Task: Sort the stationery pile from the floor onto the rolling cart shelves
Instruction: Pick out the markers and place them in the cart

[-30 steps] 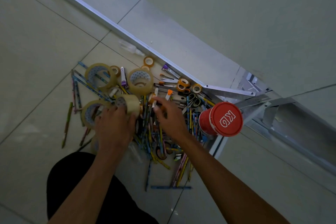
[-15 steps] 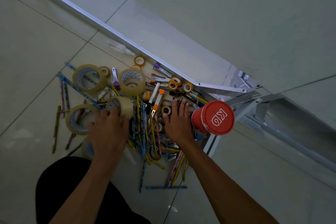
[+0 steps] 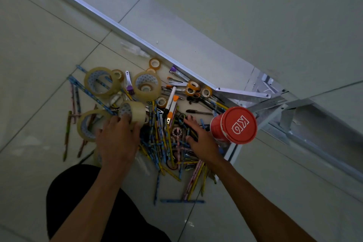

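While the pile lies on the floor: the stationery pile (image 3: 157,124) is spread on the pale tiles beside a metal frame, and both hands are down in it.
Far left: loose pencils (image 3: 67,135) lie apart from the heap; they are thin, stiff and light, and a pinch at the middle looks enough for each one.
Large tape rolls: one roll (image 3: 101,82) lies flat at the upper left and another roll (image 3: 88,125) lies just beside the left hand; they look firm and smooth, so I judge a grip through the core or around the rim is safest.
Left hand: the left hand (image 3: 117,141) has its fingers curled over the edge of a clear tape roll (image 3: 133,112) that stands tilted on its side; it holds this roll and nothing else that I can see.
Centre: a third wide roll (image 3: 146,85) lies flat, and below it many crossed pencils and pens (image 3: 163,137) make a tangle; they may roll or slip, so gathering several as a bundle seems better.
Right hand: the right hand (image 3: 200,137) is spread, fingers nearly straight, resting on the pencils and gripping nothing.
Small tapes: little orange rolls (image 3: 193,87) lie near the frame, light and easy to pinch.
Right: a red canister (image 3: 233,124) stands just beside the right hand; its smooth wall may be slippery.
Cart shelves: I cannot tell which part is a shelf.
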